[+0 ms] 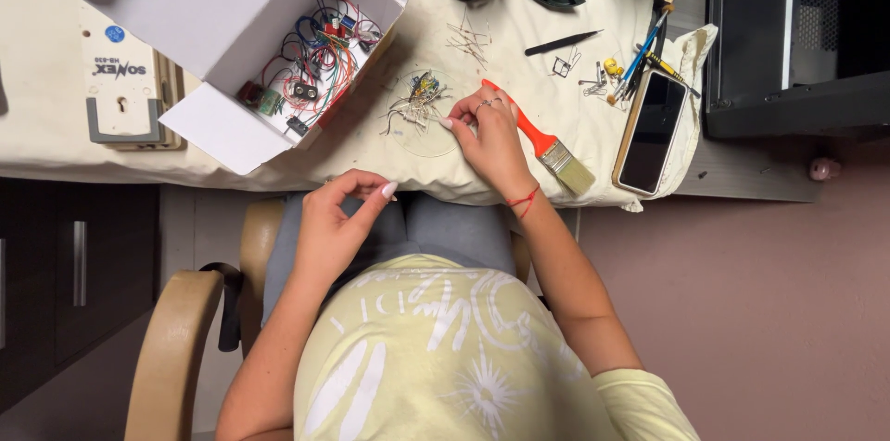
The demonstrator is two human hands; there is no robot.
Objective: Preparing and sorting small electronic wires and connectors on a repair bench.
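Right hand (491,140) is on the cloth-covered table (56,140), fingertips pinched at the edge of a clear round plastic dish (422,116) w/ a heap of small wire-legged electronic parts (417,98); can't tell if anything is caught in that grip. Left hand (338,214) is off the table, over the lap, thumb & forefinger closed together, maybe on something tiny, too small to tell. Just beside the right hand, touching its back: flat paintbrush w/ orange handle (542,140). Further right, a black smartphone (652,130). Left of the dish, an open white cardboard box (213,14) w/ coloured wires (320,65) inside. Loose thin metal leads (468,40) lie above the dish.
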